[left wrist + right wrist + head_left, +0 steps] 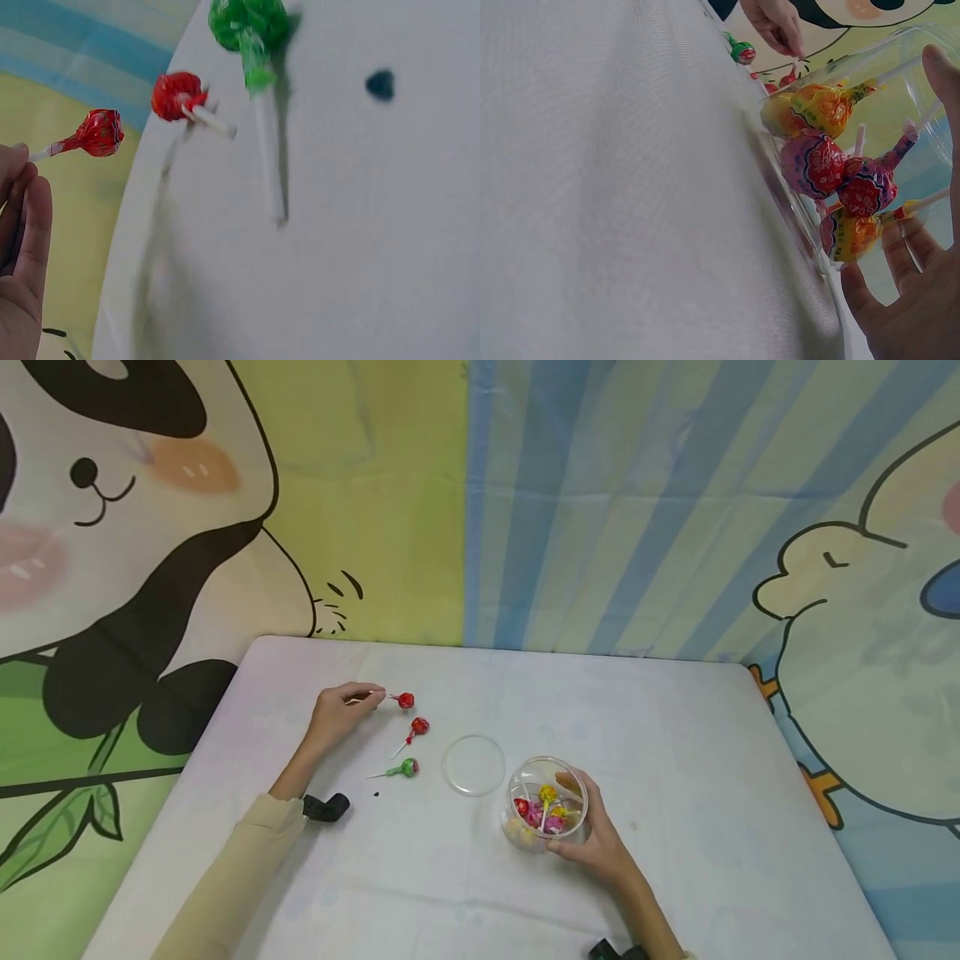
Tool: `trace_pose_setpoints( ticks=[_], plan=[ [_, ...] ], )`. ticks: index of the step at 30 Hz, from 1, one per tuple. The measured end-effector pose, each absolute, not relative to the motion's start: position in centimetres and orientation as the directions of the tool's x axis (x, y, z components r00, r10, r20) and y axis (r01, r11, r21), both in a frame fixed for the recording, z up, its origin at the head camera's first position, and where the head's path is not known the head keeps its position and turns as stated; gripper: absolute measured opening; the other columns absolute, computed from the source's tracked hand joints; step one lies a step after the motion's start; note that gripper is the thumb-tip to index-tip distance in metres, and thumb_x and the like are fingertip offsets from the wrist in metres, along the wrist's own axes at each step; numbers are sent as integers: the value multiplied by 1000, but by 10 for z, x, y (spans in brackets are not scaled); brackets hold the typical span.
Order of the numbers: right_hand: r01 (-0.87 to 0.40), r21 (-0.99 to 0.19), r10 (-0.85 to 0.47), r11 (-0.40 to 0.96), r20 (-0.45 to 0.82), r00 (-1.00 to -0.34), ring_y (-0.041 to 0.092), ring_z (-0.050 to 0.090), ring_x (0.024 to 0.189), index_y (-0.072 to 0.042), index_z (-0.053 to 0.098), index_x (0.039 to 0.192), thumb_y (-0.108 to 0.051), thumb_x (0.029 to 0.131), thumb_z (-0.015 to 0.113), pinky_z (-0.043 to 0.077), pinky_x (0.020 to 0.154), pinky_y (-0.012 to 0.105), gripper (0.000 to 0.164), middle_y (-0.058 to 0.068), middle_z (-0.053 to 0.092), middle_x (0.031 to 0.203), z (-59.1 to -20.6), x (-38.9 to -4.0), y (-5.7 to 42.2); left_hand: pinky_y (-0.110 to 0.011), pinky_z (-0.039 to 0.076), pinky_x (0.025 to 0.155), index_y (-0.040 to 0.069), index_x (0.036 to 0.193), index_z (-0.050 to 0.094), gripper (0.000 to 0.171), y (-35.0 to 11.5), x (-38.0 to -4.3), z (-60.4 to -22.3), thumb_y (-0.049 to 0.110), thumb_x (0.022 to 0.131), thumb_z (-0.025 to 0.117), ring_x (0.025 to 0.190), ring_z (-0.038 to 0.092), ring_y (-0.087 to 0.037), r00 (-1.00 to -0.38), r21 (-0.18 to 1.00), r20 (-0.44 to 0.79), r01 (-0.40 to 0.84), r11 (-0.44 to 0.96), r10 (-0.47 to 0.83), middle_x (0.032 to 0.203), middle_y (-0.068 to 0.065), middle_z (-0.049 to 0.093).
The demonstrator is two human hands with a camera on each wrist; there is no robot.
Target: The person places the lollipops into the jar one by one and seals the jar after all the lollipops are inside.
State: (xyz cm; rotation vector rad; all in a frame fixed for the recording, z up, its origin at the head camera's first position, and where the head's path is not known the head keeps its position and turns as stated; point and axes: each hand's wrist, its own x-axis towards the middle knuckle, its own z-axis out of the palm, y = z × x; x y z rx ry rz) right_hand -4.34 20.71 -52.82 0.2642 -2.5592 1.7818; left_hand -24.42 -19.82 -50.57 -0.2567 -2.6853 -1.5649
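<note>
My left hand [341, 714] pinches the white stick of a red-wrapped lollipop [100, 133] between thumb and fingertips, at the far left of the table. Nearer to me lie a second red lollipop [420, 726] and a green lollipop [409, 767], sticks pointing left. With fingers and thumb around its side, my right hand [596, 831] holds a clear round jar [512, 827] that has no lid on. Several yellow, pink and red lollipops [868, 185] stand and lie inside the jar. In the right wrist view its clear wall shows them between thumb and fingers.
A clear round lid [474, 766] lies flat on the white tabletop [420, 877], left of the jar. A small dark speck [376, 793] is near the green lollipop's stick. Behind the table hangs a cartoon-printed cloth [390, 502].
</note>
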Motion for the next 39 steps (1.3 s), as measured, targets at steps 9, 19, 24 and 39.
trace_pose_setpoints(
  ticks=[9, 19, 24, 39],
  plan=[
    [-125, -930, -118, 346, 89, -989, -10, 31, 133, -26, 21, 151, -12, 64, 83, 15, 109, 74, 107, 14, 39, 149, -527, -43, 207, -15, 54, 76, 8, 105, 73, 26, -157, -210, -472, 28, 89, 70, 82, 66, -3, -967, 945, 158, 207, 251, 201, 92, 15, 70],
    [-120, -925, -112, 360, 85, -990, -12, 29, 133, -28, 21, 151, -14, 65, 83, 15, 109, 74, 107, 13, 39, 149, -529, -44, 209, -21, 56, 72, 3, 101, 72, 15, -104, -172, -438, 13, 89, 70, 78, 67, -12, -899, 951, 245, 295, 90, 363, 93, 3, 70],
    [-147, -927, -118, 346, 112, -987, -8, 32, 134, -25, 22, 151, -11, 64, 83, 15, 108, 74, 108, 14, 42, 146, -529, -45, 210, -24, 58, 74, 2, 100, 72, 13, -76, -157, -434, 9, 89, 69, 81, 65, -8, -825, 939, 294, 343, 15, 483, 95, -8, 69],
    [-167, -924, -148, 345, 122, -981, 5, 40, 132, -24, 20, 152, -9, 65, 81, 25, 105, 68, 107, 13, 41, 147, -532, -44, 211, -19, 52, 48, 8, 94, 74, 8, -25, -135, -447, 9, 87, 72, 52, 56, -3, -584, 830, 472, 548, -109, 661, 84, -4, 68]
  ],
)
